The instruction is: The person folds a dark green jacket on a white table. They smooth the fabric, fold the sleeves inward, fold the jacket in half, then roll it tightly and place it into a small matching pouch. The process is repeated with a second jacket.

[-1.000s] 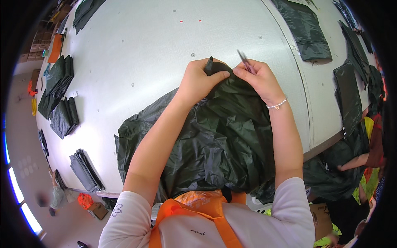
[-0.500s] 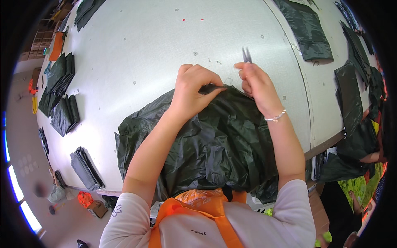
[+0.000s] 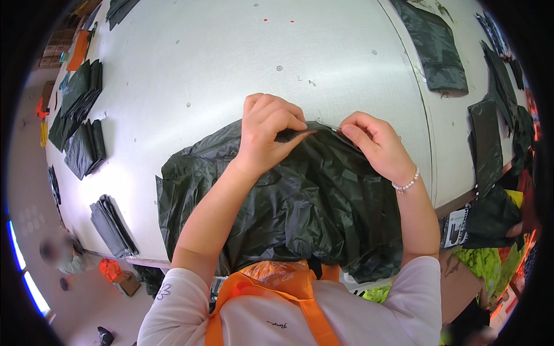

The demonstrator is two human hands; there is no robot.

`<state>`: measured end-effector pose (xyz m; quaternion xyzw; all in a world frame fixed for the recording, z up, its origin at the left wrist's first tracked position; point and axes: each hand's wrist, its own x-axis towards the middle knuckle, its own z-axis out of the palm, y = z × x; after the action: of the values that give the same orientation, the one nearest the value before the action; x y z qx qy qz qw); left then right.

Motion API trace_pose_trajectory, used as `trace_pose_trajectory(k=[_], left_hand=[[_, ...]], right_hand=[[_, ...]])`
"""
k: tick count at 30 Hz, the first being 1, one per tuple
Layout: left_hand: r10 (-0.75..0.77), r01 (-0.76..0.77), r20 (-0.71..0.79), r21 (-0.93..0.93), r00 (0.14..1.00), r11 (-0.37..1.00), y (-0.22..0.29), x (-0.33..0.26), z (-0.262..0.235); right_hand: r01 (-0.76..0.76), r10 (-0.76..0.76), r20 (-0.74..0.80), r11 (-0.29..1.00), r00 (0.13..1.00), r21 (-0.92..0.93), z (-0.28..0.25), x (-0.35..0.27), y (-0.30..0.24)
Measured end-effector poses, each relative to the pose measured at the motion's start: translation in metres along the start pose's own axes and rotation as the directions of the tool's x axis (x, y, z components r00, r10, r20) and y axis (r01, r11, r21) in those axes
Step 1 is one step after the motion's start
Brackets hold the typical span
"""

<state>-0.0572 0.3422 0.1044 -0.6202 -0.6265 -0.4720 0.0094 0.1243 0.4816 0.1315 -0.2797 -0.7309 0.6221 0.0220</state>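
Observation:
A crumpled dark green sheet of thin, shiny fabric lies over the table's near edge and reaches back to my body. My left hand is closed in a pinch on its far edge, thumb against fingers, with a fold of the material between them. Small metal thread snips are in my right hand, their blades pointing left along that same edge. Most of the snips' handle is hidden by my fingers. Fine pale threads show near the blade tips.
Folded dark green pieces lie in stacks along the white table's left side. More folded dark pieces lie to the right, beyond a seam in the tabletop. Another person is at the far left. Thread scraps dot the table.
My right hand has turned and come down and nearer, swinging the snips from pointing away to lying at the fabric edge. My left hand keeps its pinch. The view has shifted slightly.

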Motion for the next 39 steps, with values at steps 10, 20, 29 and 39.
trace_pose_trajectory(k=[10, 20, 29, 39], left_hand=[[0.028, -0.028, -0.021, 0.023, 0.999, 0.999, -0.003, -0.001, 0.000], [0.040, -0.040, -0.030, 0.030, 0.999, 0.999, -0.003, 0.001, -0.001], [0.016, -0.015, -0.016, 0.028, 1.000, 0.999, -0.003, 0.002, -0.002], [-0.638, 0.795, 0.477, -0.315, 0.605, 0.518, -0.014, 0.024, 0.000]], right_hand=[[0.058, -0.059, -0.018, 0.997, 0.998, -0.042, 0.003, 0.006, -0.003], [0.098, -0.096, 0.044, 0.994, 0.994, -0.049, 0.002, 0.012, -0.008], [0.112, -0.113, -0.033, 0.993, 0.993, -0.023, 0.003, 0.018, -0.007], [0.223, -0.260, -0.226, 0.959, 0.939, -0.174, 0.021, 0.038, -0.006]])
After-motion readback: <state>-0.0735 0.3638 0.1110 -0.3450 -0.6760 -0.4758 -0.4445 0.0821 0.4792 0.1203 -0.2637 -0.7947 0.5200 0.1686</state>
